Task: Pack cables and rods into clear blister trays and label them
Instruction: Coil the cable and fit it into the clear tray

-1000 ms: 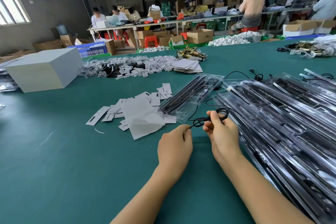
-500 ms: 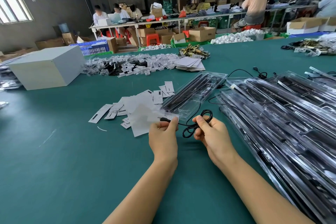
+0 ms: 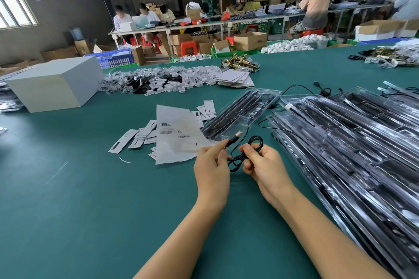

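Observation:
A thin black cable (image 3: 255, 145) is coiled in small loops between my hands, just above the green table. My right hand (image 3: 264, 165) pinches the coil. My left hand (image 3: 212, 165) grips the cable's plug end (image 3: 234, 139), which points up and right. Just beyond lies an open clear blister tray (image 3: 240, 113) with black rods in it. A large heap of filled blister trays (image 3: 353, 147) covers the table on the right. A white label sheet (image 3: 179, 136) with barcodes lies left of the open tray.
Small white paper tags (image 3: 136, 138) are scattered by the label sheet. A grey box (image 3: 54, 84) stands at the far left, with a long pile of bagged parts (image 3: 158, 79) behind. More loose cable (image 3: 317, 88) lies beyond the trays. People work at far benches.
My left hand has taken the plug end and lifted it up toward the right. My right hand keeps the coil, with its loops drawn tighter. The view has shifted slightly.

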`<state>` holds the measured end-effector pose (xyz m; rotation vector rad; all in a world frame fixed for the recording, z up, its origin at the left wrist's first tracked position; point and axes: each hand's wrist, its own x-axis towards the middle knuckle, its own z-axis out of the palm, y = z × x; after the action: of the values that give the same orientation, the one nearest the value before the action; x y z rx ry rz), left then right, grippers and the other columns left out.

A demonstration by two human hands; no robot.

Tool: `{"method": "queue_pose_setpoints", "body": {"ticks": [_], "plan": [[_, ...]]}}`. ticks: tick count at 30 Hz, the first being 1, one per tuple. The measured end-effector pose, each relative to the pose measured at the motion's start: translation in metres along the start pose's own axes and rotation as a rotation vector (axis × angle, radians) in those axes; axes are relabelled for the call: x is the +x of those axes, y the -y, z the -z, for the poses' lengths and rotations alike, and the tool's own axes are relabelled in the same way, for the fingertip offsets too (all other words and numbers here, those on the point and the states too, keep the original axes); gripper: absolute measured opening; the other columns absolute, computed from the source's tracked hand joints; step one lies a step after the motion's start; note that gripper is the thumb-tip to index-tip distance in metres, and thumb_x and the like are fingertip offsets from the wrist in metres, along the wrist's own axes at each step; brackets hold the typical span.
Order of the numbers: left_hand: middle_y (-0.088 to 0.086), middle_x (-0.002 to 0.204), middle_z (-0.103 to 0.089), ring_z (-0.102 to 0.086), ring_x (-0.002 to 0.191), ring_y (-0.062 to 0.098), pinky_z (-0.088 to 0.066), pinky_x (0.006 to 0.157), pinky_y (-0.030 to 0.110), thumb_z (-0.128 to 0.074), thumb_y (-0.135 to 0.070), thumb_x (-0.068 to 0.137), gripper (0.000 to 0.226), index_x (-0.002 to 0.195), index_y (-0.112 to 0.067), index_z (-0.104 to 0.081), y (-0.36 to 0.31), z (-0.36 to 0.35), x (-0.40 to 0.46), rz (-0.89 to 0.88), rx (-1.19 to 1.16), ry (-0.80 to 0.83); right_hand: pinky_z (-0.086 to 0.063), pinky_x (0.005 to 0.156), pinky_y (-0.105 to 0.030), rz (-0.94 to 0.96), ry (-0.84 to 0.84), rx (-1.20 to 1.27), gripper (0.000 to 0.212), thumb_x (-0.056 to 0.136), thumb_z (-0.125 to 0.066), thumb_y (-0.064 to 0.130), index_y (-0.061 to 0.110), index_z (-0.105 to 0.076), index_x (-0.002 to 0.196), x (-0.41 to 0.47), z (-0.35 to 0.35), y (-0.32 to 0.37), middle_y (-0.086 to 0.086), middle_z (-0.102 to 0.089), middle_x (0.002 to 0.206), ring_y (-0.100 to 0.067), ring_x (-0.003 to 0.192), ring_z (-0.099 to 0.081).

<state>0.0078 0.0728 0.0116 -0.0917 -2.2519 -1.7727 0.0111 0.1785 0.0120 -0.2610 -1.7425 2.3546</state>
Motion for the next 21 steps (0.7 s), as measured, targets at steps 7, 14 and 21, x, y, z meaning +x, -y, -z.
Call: {"method": "queue_pose_setpoints", "body": {"ticks": [7,14,21], "plan": [[-0.01,0.092,-0.066,-0.059,0.08,-0.007,-0.04,0.069,0.002,-0.057,-0.005,0.092,0.026,0.101,-0.026,-0.071,0.0012,0.0002,0.0001,-0.022,0.049,0.05,-0.03,0.041,-0.018,-0.037,0.01,0.163,0.021,0.096,-0.052,0.002,0.011,-0.056,0.077,-0.0004,0.0006,0.0029,0.007,-0.046,0.054,-0.005,0.044,-0.04],[-0.01,0.091,-0.068,-0.058,0.081,-0.009,-0.041,0.073,0.005,-0.059,-0.003,0.087,0.023,0.092,-0.021,-0.072,0.0003,-0.0017,-0.0015,-0.09,0.136,0.067,-0.035,0.041,-0.017,-0.038,-0.063,0.209,0.018,0.093,-0.057,0.001,0.01,-0.051,0.078,0.0006,0.0023,0.002,0.003,-0.048,0.06,-0.005,0.046,-0.044],[-0.012,0.094,-0.068,-0.061,0.093,0.006,-0.046,0.093,0.035,-0.062,-0.011,0.089,0.021,0.099,-0.024,-0.076,0.0036,-0.0009,-0.0013,-0.134,0.243,0.149,-0.039,0.04,-0.014,-0.153,-0.056,0.304,0.01,0.088,-0.064,0.007,0.006,-0.06,0.079,0.0043,0.0067,0.0022,0.004,-0.054,0.053,-0.003,0.044,-0.049]]}}
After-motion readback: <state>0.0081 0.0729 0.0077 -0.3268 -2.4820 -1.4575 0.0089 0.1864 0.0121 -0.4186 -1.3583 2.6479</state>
